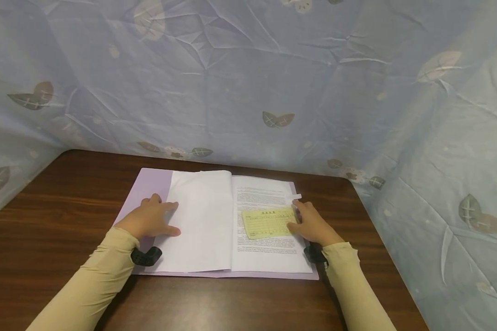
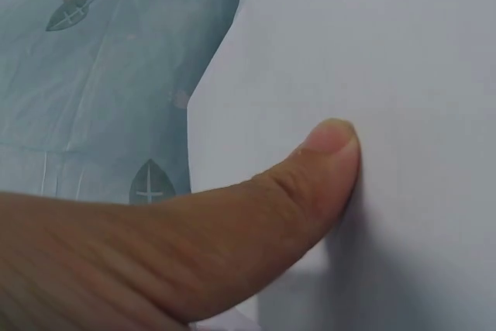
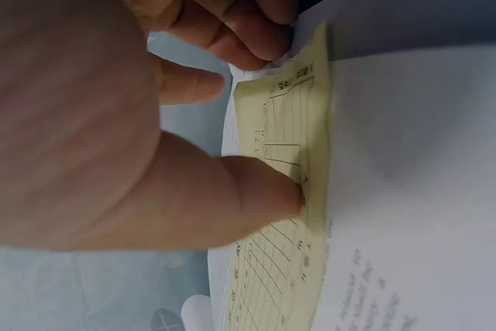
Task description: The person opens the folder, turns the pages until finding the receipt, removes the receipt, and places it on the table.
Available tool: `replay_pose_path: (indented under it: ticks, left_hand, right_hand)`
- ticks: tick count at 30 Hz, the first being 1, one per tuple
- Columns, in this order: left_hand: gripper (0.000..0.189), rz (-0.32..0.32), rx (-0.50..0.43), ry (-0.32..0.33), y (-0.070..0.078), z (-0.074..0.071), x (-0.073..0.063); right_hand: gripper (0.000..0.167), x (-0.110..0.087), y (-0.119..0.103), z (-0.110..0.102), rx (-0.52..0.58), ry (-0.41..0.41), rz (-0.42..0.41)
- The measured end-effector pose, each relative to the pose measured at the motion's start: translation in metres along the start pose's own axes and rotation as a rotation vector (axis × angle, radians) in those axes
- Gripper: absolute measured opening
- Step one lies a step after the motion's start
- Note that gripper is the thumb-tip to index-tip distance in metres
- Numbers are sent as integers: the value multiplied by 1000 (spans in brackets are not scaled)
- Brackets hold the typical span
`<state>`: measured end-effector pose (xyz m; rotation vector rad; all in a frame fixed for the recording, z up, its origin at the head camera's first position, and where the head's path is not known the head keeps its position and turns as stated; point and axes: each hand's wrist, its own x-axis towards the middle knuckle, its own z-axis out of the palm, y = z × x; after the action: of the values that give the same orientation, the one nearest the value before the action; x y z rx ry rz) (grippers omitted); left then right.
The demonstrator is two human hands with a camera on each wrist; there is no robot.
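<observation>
A lilac folder (image 1: 154,184) lies spread on the table with white sheets in it. My left hand (image 1: 149,218) rests at the left sheet (image 1: 200,220), which looks blank, its thumb and forefinger spread apart. In the left wrist view the thumb (image 2: 263,222) touches white paper. On the printed right page (image 1: 269,259) lies a yellow slip (image 1: 267,224) with ruled lines and printed characters. My right hand (image 1: 312,225) is at the slip's right end, thumb (image 3: 260,195) laid on it. The forefinger (image 3: 190,83) reaches out apart from the thumb; the other fingers bend beside the page edge.
A small white tab (image 1: 295,196) sticks out from the right page's edge, just beyond the right hand. The dark wooden table (image 1: 58,230) extends on both sides of the folder. Leaf-patterned cloth (image 1: 240,92) hangs behind the table and along its sides.
</observation>
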<state>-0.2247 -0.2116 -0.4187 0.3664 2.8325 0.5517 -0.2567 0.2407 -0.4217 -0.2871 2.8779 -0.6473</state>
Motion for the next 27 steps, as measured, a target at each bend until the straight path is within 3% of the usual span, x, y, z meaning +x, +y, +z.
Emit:
replay_pose_path:
  ticks: [7, 15, 18, 24, 27]
  left_hand:
    - [93, 6, 3, -24, -2, 4, 3]
    - [92, 8, 12, -23, -2, 2, 3]
    - [92, 11, 17, -20, -3, 3, 3]
    - [93, 16, 4, -11, -3, 3, 3]
    - [92, 18, 5, -11, -2, 1, 2]
  right_hand:
    - [91, -5, 0, 1, -9, -49, 8]
    - [81, -3, 1, 0, 10, -64, 28]
    - [68, -2, 1, 0, 39, -49, 32]
    - [13, 0, 4, -1, 37, 55, 18]
    - [7, -1, 6, -4, 53, 89, 19]
